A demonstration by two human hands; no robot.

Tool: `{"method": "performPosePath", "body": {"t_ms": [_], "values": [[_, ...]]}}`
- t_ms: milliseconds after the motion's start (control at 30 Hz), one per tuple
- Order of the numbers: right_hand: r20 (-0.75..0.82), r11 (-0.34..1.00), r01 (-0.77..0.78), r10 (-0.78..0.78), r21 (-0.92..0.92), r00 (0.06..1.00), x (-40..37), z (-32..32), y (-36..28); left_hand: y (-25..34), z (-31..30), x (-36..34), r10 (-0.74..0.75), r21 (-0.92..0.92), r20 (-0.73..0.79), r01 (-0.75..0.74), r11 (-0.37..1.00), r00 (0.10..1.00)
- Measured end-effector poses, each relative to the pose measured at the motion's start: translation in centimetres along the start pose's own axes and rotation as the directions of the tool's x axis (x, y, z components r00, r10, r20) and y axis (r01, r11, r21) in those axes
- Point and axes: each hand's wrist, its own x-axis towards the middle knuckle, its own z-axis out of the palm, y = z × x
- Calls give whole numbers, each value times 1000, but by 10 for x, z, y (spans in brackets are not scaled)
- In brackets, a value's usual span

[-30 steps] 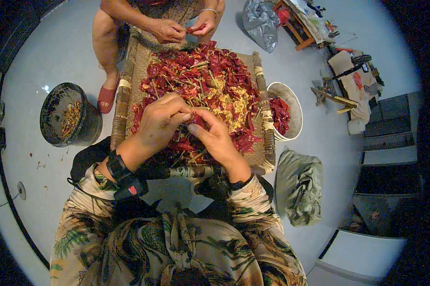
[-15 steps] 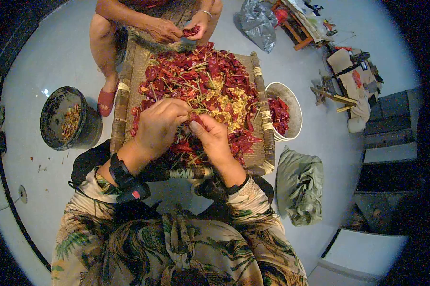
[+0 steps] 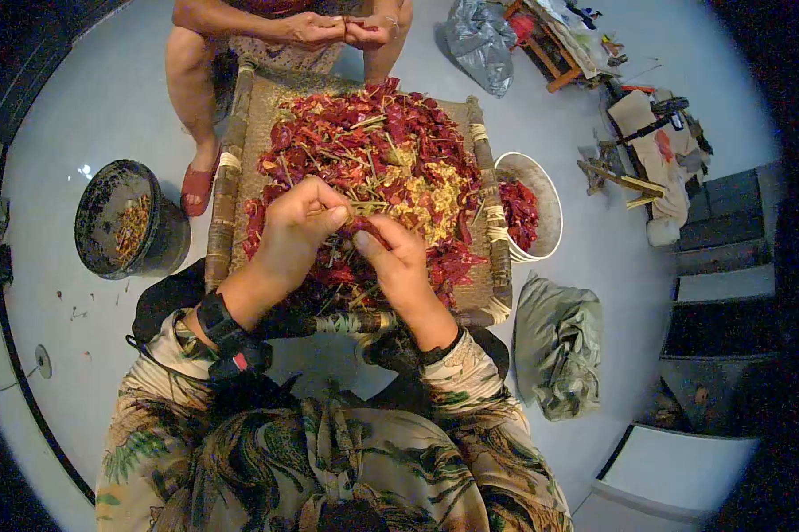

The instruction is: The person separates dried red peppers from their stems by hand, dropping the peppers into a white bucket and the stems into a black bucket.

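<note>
Over a woven tray with a wooden frame (image 3: 228,191), my left hand (image 3: 295,232) pinches the stem end of a dried red chili. My right hand (image 3: 397,257) is closed on the body of the same chili (image 3: 360,227), thumb on top, the two hands nearly touching. Beneath them lies a heap of dried red chilies (image 3: 328,124) with loose stems and a patch of yellow seeds (image 3: 435,199). Fingers partly cover the held chili.
Across the tray sits another person (image 3: 240,22), both hands together above its far edge. A black bucket (image 3: 169,235) with scraps stands left, a white bucket (image 3: 550,213) of red chilies right. A green sack (image 3: 554,346) and a grey plastic bag (image 3: 479,44) lie on the floor.
My left hand's fingers have turned upward into a pinch at the chili's end. The other person's hands have risen and come together; the red piece there no longer shows clearly.
</note>
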Motion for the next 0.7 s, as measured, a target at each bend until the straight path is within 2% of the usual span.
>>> {"method": "performPosePath", "body": {"t_ms": [67, 167, 267, 367, 600, 700], "values": [[-5, 998, 44, -44, -55, 999, 0, -1, -1, -7, 0, 2, -55, -205, 16, 58, 977, 998], [33, 991, 84, -81, -102, 996, 0, -5, -4, 3, -7, 2, -216, -210, 106, 234, 949, 971], [51, 989, 137, -134, -63, 990, 1, -6, -1, 0, -7, 3, -283, -402, 184, 335, 852, 941], [92, 984, 160, -153, -81, 984, 2, -9, 0, -8, -11, 5, -328, -494, 297, 438, 751, 897], [169, 929, 352, -330, -118, 929, 8, -14, 9, -8, -15, 6, -366, -579, 409, 548, 604, 836], [195, 933, 343, -318, -111, 928, 8, -15, 3, -5, -15, 5, -371, -583, 425, 563, 586, 826]]}}
